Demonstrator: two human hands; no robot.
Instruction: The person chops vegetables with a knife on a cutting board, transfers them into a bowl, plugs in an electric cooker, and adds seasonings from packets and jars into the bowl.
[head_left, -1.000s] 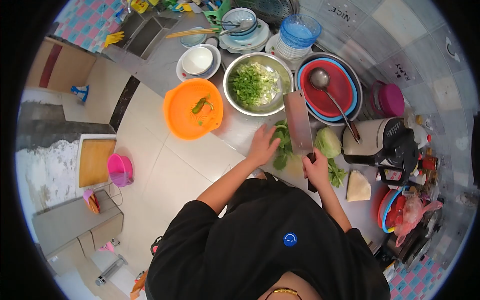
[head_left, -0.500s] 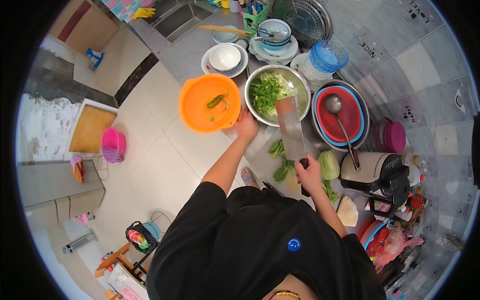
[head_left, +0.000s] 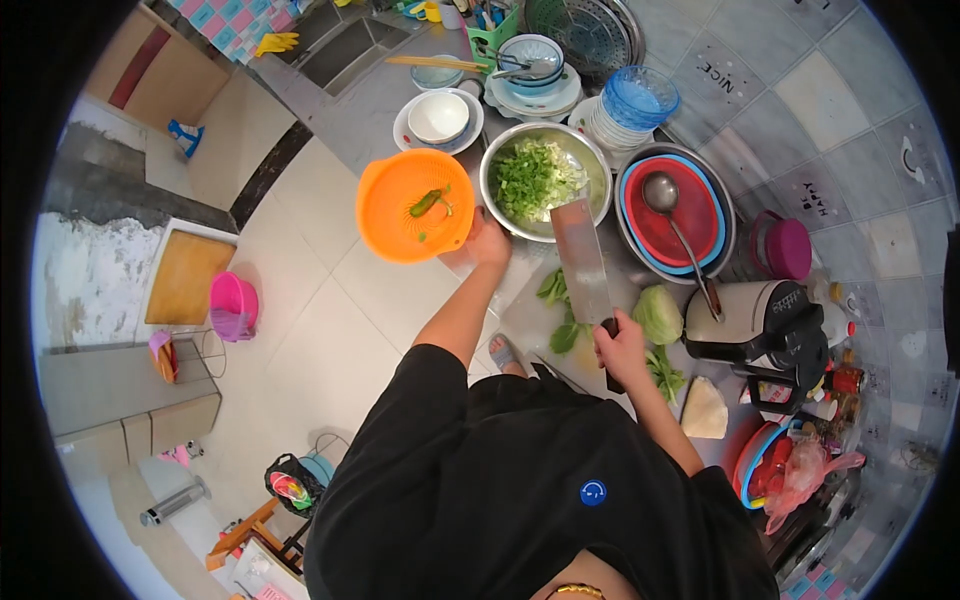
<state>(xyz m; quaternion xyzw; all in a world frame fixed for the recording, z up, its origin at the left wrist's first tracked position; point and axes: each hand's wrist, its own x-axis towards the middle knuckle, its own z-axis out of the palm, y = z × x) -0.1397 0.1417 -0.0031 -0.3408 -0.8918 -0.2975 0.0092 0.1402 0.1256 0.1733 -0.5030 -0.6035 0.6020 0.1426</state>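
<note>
My right hand [head_left: 622, 345] is wrapped round the dark handle of a cleaver [head_left: 583, 262]. Its broad blade points away from me, the tip overlapping the near rim of a steel bowl [head_left: 488, 190]. Inside that bowl lie chopped greens [head_left: 535, 180], with paler pieces to the right. My left hand [head_left: 487, 243] is closed at the near right edge of an orange colander [head_left: 385, 215], its fingers partly hidden. Green peppers [head_left: 428, 203] lie in the colander. Leafy greens [head_left: 565, 335] rest on the cutting board [head_left: 520, 310] under the blade, left of a pale green vegetable [head_left: 657, 315].
Behind stand a white bowl [head_left: 438, 118] and stacked dishes [head_left: 535, 90]. To the right are nested basins [head_left: 670, 235] with a ladle [head_left: 661, 192], and a metallic appliance [head_left: 725, 320]. A pale wedge [head_left: 705, 408] lies nearer me. The sink [head_left: 350, 50] is far left.
The view has shifted slightly. The colander sits a little closer to me relative to the steel bowl. Both hands keep nearly the same pose, and the cleaver stays over the board.
</note>
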